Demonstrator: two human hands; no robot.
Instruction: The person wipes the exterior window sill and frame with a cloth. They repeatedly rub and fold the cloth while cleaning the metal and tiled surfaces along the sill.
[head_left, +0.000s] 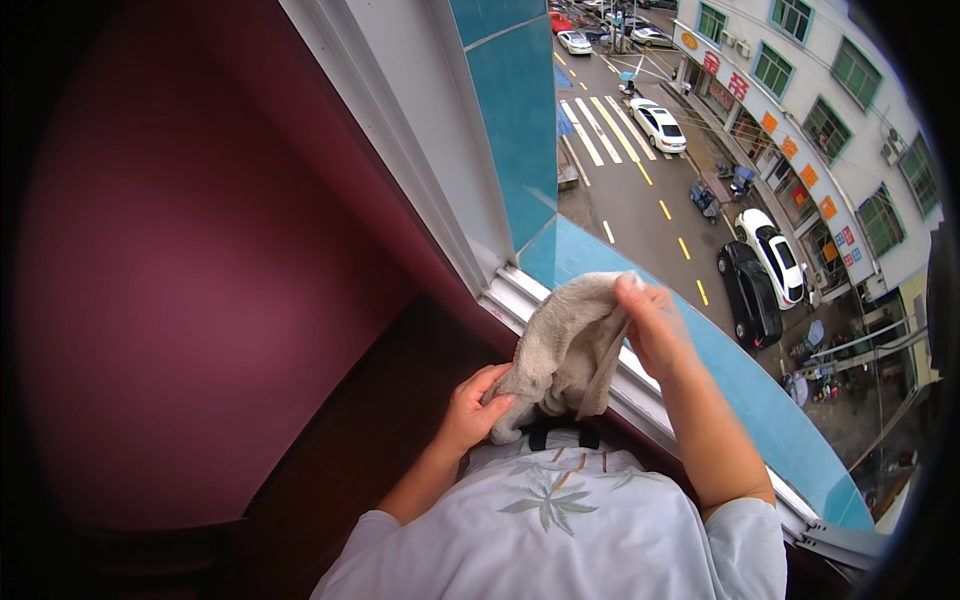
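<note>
A greyish, worn towelling cloth hangs bunched between my two hands, in front of my waist. My left hand grips its lower left end, thumb on top. My right hand pinches its upper right corner between thumb and fingers, higher up and over the window sill. Behind the cloth, the white window track runs from the frame's corner down to the lower right; the cloth hides part of it. Whether the cloth touches the track I cannot tell.
The window stands open above a street with cars. Blue tiles cover the outer ledge beyond the track. A white window frame rises at the upper left, beside a dark red wall. Dark brown flooring lies at the left.
</note>
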